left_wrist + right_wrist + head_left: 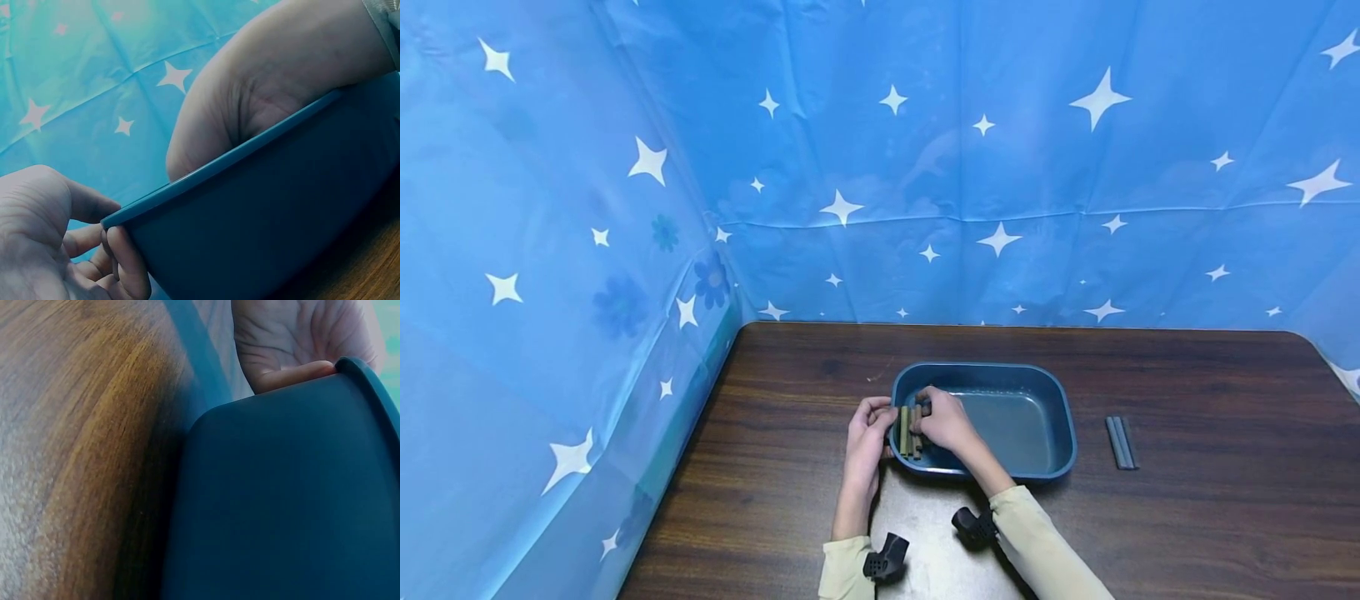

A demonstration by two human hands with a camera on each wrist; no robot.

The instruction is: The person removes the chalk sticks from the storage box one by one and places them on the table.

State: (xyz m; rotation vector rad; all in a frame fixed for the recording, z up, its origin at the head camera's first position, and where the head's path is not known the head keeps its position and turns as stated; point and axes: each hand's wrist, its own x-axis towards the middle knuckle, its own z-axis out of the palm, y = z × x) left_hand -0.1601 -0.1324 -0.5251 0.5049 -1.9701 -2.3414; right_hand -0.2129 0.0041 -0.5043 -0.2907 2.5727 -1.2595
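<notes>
Blue tub [1011, 421] in left grip [863, 442]

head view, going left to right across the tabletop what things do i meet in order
Left hand → olive-yellow sticks inside the basin's left end → right hand → right rim of the blue basin → grey-blue sticks lying outside it.

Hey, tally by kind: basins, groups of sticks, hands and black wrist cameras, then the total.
Blue basin: 1
Stick groups: 2, yellowish-brown sticks in the basin and blue-grey sticks on the table; single sticks can't be counted surely
Hands: 2, left hand and right hand
Black wrist cameras: 2
Total: 7
</notes>
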